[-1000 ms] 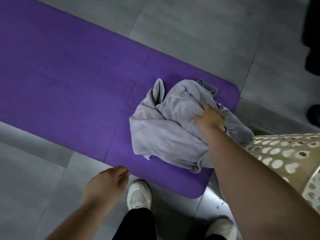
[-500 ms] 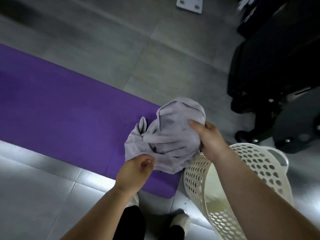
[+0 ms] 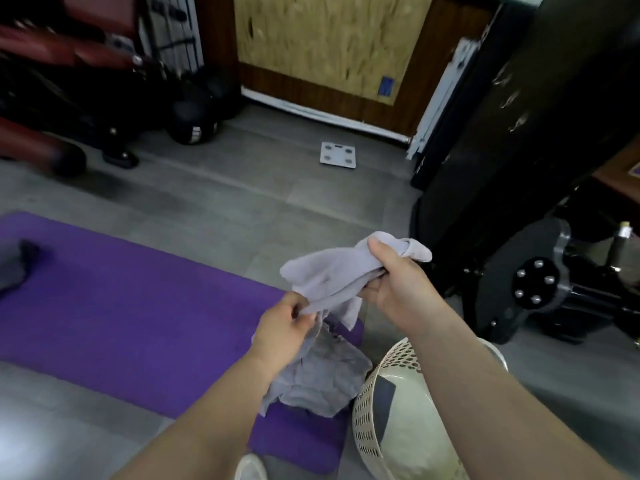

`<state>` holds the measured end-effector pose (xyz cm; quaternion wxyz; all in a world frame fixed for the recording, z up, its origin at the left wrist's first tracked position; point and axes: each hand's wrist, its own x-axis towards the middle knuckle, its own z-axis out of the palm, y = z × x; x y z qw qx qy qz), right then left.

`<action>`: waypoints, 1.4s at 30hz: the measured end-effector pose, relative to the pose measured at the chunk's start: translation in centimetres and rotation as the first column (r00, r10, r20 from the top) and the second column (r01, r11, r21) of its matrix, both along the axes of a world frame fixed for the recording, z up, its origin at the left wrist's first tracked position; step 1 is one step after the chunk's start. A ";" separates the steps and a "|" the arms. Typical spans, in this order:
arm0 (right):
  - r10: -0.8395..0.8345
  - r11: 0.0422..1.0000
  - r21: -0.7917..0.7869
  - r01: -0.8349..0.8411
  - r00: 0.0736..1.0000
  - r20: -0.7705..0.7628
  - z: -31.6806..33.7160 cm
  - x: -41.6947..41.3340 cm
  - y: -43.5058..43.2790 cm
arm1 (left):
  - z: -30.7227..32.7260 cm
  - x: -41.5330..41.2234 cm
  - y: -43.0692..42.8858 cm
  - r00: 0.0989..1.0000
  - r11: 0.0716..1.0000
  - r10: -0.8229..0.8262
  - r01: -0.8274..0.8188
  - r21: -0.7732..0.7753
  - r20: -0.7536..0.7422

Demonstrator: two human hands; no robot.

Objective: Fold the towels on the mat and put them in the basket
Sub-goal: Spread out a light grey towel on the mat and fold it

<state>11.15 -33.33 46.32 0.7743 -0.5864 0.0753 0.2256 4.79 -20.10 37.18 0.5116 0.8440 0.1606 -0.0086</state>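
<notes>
Towel (image 3: 329, 275): grey, soft, crumpled cloth, held in air over right end of purple foam mat (image 3: 121, 306), lower part trailing onto mat. Right hand (image 3: 398, 289) grips upper bunch, fingers curled round it. Left hand (image 3: 284, 327) pinches edge lower-left. Long axis runs diagonally between hands. Basket (image 3: 367, 410), perforated cream plastic, stands just right of towel, nearer right hand.

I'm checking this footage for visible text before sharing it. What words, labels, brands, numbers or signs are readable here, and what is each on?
Nothing here can be read.
Blue label on the board: too blurred.
White mark on the ball: too blurred.
Pale marks on the machine: too blurred.
Scale: no legible digits.
</notes>
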 end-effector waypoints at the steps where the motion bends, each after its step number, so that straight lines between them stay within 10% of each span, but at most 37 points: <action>1: -0.014 1.000 -0.016 0.014 1.000 0.020 0.8 -0.4 -0.7 | 1.0 -0.5 0.3 0.999 0.997 0.039 -0.037 -0.064 0.022; 13: 0.197 0.811 -0.585 0.011 0.936 0.290 4.2 -3.5 -0.5 | 13.1 -2.7 4.7 0.950 0.997 0.081 -0.081 -0.013 0.301; 20: 0.749 0.536 -0.813 -0.227 0.572 0.334 4.8 -4.7 7.7 | 15.3 -3.8 8.9 0.949 0.995 -0.096 0.095 0.017 0.299; 25: 0.686 0.625 -0.709 -0.328 0.664 0.298 3.9 -4.6 17.0 | 15.9 -5.1 18.5 0.954 0.990 -0.136 0.123 0.067 0.266; 31: 0.682 0.445 -0.891 -0.086 0.678 0.275 1.6 -4.2 30.1 | 15.2 -6.3 34.0 0.961 0.686 -0.276 0.193 0.701 0.006; 35: 0.672 0.222 -0.973 0.064 0.713 0.200 0.3 -3.3 36.4 | 15.3 -6.3 43.4 0.959 0.683 -0.268 0.123 0.720 0.090; 42: 0.624 0.225 -0.971 0.086 0.752 0.211 -0.8 -1.8 41.7 | 11.3 -3.3 52.0 0.978 0.558 -0.203 0.150 0.816 -0.041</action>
